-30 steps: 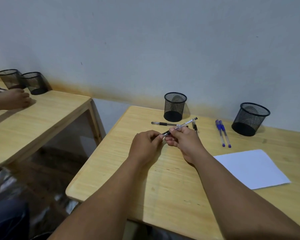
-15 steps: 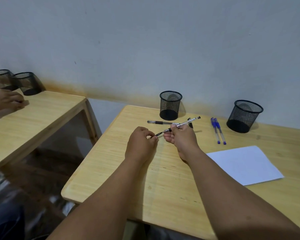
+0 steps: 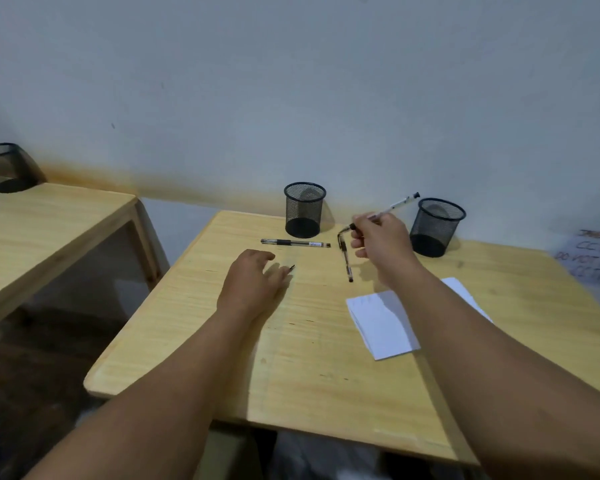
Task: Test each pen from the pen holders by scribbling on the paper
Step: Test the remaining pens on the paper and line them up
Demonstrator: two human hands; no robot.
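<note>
The right hand [image 3: 381,244] is raised above the far part of the table [image 3: 309,358], and a clear pen [image 3: 397,205] is pinched in its curled fingers. The pen is tilted, with its black end pointing up toward the right pen holder [image 3: 436,226] and its dark tip seen at the left of the hand. The left hand [image 3: 253,285] is laid low over the table with its fingers loosely curled, and a small dark pen cap [image 3: 292,268] is seen at its fingertips; whether the cap is held or only lies beside them cannot be told. Between the two hands, a black pen [image 3: 346,259] is laid on the table, pointing toward the paper [image 3: 383,323]. Another black pen [image 3: 295,243] is laid crosswise just in front of the left pen holder [image 3: 304,209], beyond the left hand. The white paper is placed under the right forearm, near the person. Both mesh holders are stood upright by the wall.
</note>
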